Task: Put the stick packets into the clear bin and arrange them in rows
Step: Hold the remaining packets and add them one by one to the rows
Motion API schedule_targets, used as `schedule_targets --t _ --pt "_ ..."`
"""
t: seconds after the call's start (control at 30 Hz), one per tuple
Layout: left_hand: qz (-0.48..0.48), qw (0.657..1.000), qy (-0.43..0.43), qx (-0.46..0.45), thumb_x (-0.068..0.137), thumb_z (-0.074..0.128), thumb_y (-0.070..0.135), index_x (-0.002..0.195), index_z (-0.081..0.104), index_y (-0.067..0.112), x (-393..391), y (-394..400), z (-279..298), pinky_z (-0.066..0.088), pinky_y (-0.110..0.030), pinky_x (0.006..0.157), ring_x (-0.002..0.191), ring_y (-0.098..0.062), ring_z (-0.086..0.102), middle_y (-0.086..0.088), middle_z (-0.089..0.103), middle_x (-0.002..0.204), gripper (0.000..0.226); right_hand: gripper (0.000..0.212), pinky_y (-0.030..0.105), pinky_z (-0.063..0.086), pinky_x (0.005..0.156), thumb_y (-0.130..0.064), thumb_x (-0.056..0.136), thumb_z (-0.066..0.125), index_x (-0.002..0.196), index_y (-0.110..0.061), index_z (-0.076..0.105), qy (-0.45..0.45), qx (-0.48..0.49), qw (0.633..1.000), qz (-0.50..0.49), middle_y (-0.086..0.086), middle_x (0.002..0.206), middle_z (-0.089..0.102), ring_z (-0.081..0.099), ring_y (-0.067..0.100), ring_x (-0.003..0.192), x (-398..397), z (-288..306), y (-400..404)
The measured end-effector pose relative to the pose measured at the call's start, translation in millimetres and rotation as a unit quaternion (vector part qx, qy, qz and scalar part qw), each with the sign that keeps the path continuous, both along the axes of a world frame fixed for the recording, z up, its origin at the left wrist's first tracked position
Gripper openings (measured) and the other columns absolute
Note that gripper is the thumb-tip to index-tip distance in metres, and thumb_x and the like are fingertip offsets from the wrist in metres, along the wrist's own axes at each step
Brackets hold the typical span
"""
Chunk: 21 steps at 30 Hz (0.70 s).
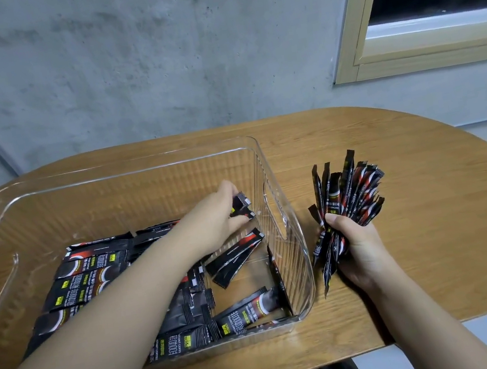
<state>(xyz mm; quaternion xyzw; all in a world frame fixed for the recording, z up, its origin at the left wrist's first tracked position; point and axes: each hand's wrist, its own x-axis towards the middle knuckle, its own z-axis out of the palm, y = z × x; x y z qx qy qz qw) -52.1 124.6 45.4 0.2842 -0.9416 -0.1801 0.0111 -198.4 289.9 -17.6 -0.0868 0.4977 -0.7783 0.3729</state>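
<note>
Wooden table (pixel 400 206) against grey wall carries clear bin (pixel 285 209). Left hand (pixel 218 217), inside the bin, pinches two stick packets (pixel 243 206); more packets (pixel 89 274) lie flat on its floor. Right hand (pixel 358 245), beside the bin, grips a fanned bundle (pixel 347 196).

One clear bin (pixel 290 241) is sitting on one wooden table (pixel 419 219). Two hands are showing: the left hand (pixel 218 217) is pinching two stick packets (pixel 243 205) inside the bin, and the right hand (pixel 358 245) is gripping one fanned bundle of packets (pixel 347 196), too overlapped to count. Many more packets (pixel 91 284) are lying in the bin, partly hidden.
</note>
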Motion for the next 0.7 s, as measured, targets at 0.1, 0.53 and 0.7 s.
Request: schedule_targets --t 0.1,0.53,0.7 --pt "-0.004 0.998 -0.058 -0.004 0.091 0.057 0.038 0.125 0.036 0.013 4.0 -1.8 5.1 0.03 -0.023 0.049 0.056 -0.009 0.039 0.003 0.042 0.069 0.048 0.019 0.042 0.053 0.079 0.001 0.086 0.057 0.104 -0.003 0.062 0.003 -0.001 1.0 0.004 0.01 0.084 0.068 0.066 0.023 0.074 -0.5 -0.1 -0.5" --pt "0.019 0.993 0.005 -0.117 0.094 0.05 0.041 0.117 0.037 0.011 -2.0 -3.5 21.4 0.041 -0.034 0.057 0.063 -0.018 0.05 -0.001 0.05 0.07 0.04 0.014 0.042 0.051 0.077 0.003 0.087 0.055 0.097 -0.005 0.062 0.007 -0.004 1.0 -0.002 0.008 0.08 0.066 0.063 0.022 0.072 1.1 1.0 -0.1" --pt "0.021 0.982 -0.124 -0.138 0.082 0.066 0.047 0.099 0.049 0.014 -4.5 -14.9 30.7 0.047 -0.033 0.064 0.073 -0.02 0.053 0.0 0.054 0.08 0.04 0.014 0.041 0.052 0.077 0.002 0.087 0.055 0.097 -0.005 0.062 0.003 -0.005 1.0 0.004 0.008 0.08 0.067 0.064 0.022 0.073 1.1 1.4 0.0"
